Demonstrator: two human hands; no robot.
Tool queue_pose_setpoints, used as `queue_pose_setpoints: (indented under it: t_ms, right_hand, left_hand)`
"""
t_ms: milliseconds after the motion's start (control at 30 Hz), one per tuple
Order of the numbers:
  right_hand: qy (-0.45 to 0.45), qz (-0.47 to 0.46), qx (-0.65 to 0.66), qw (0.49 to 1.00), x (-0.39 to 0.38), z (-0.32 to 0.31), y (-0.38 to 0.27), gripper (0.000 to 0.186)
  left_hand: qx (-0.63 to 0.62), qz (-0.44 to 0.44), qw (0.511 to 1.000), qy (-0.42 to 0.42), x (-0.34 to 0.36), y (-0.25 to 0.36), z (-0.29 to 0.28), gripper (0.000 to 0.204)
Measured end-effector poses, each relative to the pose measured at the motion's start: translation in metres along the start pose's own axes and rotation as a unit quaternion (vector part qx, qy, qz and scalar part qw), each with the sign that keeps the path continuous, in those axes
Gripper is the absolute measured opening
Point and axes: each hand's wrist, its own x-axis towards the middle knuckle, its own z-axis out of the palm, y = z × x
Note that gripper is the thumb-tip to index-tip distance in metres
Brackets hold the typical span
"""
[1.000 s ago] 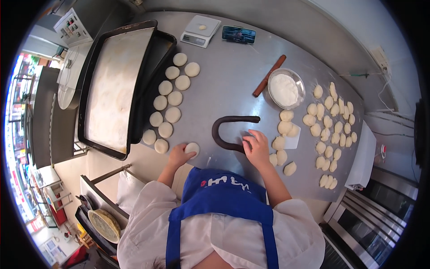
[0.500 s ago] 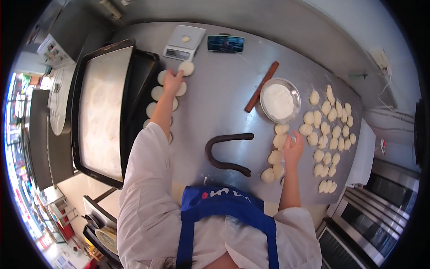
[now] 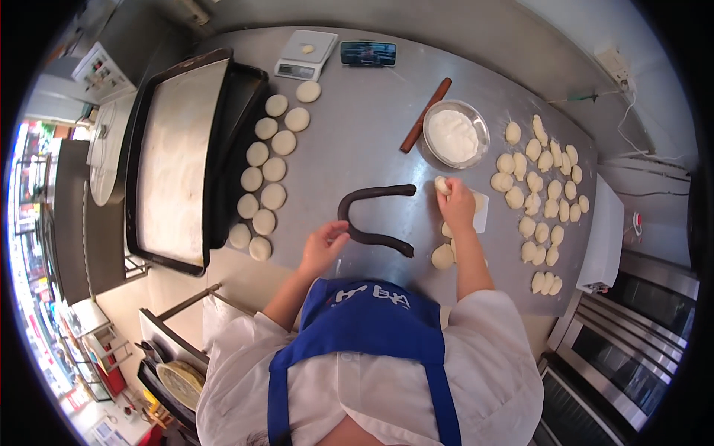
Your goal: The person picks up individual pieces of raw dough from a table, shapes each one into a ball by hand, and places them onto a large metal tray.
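Note:
My right hand (image 3: 459, 207) is closed on a pale dough piece (image 3: 442, 185), below the metal bowl of white flour (image 3: 454, 137). Beneath that wrist lie a few more dough pieces (image 3: 442, 257) and a white flat card-like thing (image 3: 481, 213), partly hidden. My left hand (image 3: 323, 245) holds nothing. Its fingers are slightly apart, beside the bend of a dark brown dough rope (image 3: 349, 212) that lies in a U on the steel table; whether they touch it I cannot tell. Two columns of round, flat dough discs (image 3: 274, 196) stand left of this hand.
Large black baking trays (image 3: 178, 160) take up the left side. A white scale (image 3: 306, 53) with a small dough bit and a propped phone (image 3: 368, 53) stand at the back. A brown rolling pin (image 3: 425, 115) lies beside the bowl. Many dough pieces (image 3: 552, 208) spread over the right.
My left hand has left the discs at the far left and come back toward me, near the dark rope. The right hand has taken up a dough piece from its row.

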Motion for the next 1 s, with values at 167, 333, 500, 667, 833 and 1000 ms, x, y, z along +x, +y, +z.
queue_pose_setpoints:
  t_ms: [167, 333, 500, 667, 833, 1000]
  right_hand:
    - [0.151, 0.048, 0.356, 0.921, -0.019, -0.034, -0.114, 0.041]
    - [0.013, -0.254, 0.221, 0.942, -0.049, -0.053, -0.175, 0.045]
    - [0.072, -0.204, 0.331, 0.918, -0.079, -0.068, -0.161, 0.043]
    - [-0.018, -0.183, 0.302, 0.935, -0.064, -0.062, -0.187, 0.02]
    - [-0.016, 0.045, 0.522, 0.851, -0.07, -0.058, -0.205, 0.017]
    - [0.099, -0.127, 0.411, 0.897, -0.078, -0.052, -0.234, 0.032]
  left_hand:
    - [-0.262, -0.125, 0.955, -0.055, -0.02, 0.04, 0.021, 0.04]
    - [-0.591, -0.142, 0.771, -0.19, -0.016, 0.053, 0.03, 0.052]
    - [-0.531, -0.176, 0.815, -0.149, -0.053, 0.07, 0.022, 0.038]
    - [-0.461, -0.125, 0.869, -0.127, -0.06, 0.057, 0.053, 0.03]
    - [-0.529, -0.079, 0.836, -0.121, -0.08, 0.098, 0.041, 0.034]
    - [-0.444, 0.014, 0.896, -0.014, -0.082, 0.078, 0.054, 0.035]
